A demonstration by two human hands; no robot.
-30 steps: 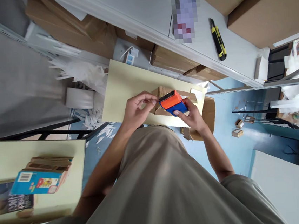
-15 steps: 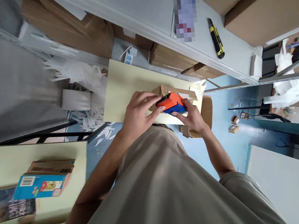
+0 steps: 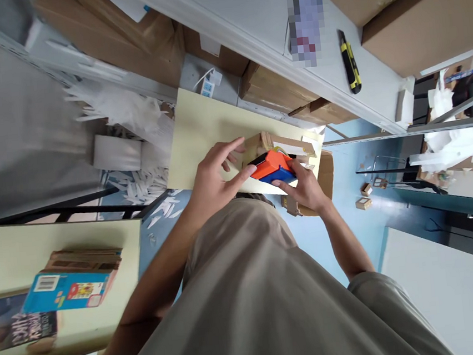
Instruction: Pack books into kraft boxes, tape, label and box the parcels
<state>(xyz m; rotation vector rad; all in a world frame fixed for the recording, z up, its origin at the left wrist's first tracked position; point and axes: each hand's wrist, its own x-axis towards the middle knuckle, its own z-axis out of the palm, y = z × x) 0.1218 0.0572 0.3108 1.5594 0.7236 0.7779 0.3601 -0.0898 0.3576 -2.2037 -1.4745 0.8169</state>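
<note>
An orange-and-blue plastic object with a dark left end is held over the table; its exact kind I cannot make out. My right hand grips its right end, thumb along the blue lower side and fingers behind. My left hand is open at the other end, its fingers raised and apart. The left thumb tip is close to the dark end; whether it touches I cannot tell. Behind the object, partly hidden, lies an opened cardboard box on the pale yellow table.
A yellow-black utility knife lies on the grey shelf ahead, near large cartons. At left, a side table holds a blue printed box. White packing scraps are heaped beyond. An open carton stands below the table's right end.
My left fingers have lifted off the orange-and-blue object and spread apart. My right hand keeps its grip. The view has shifted slightly.
</note>
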